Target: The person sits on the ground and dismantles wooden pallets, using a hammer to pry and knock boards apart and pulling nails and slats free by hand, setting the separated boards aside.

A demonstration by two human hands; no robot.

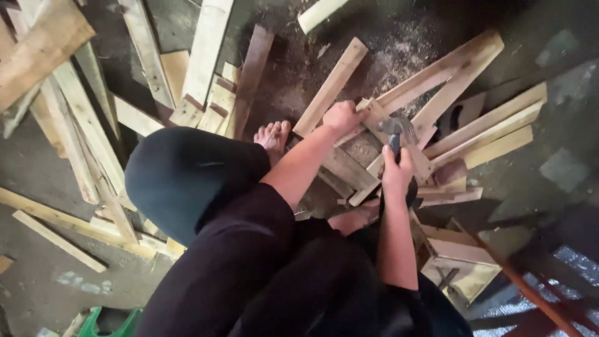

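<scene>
I am crouched over a pile of pale wooden slats on a dusty floor. My right hand [397,171] grips the dark handle of a claw hammer [395,128], whose metal head sits over a slat in the pile. My left hand [342,116] is closed on the end of a wooden slat [374,111] just left of the hammer head, holding it against the pile. My bare left foot [272,134] rests on the floor beside the slats; my other bare foot [353,219] is under my right forearm.
Loose planks [206,56] lie scattered at the left and top. Longer boards [493,128] fan out to the right. A small wooden box [462,262] sits at lower right, a green plastic object [109,321] at the bottom left. Sawdust covers the floor near the top.
</scene>
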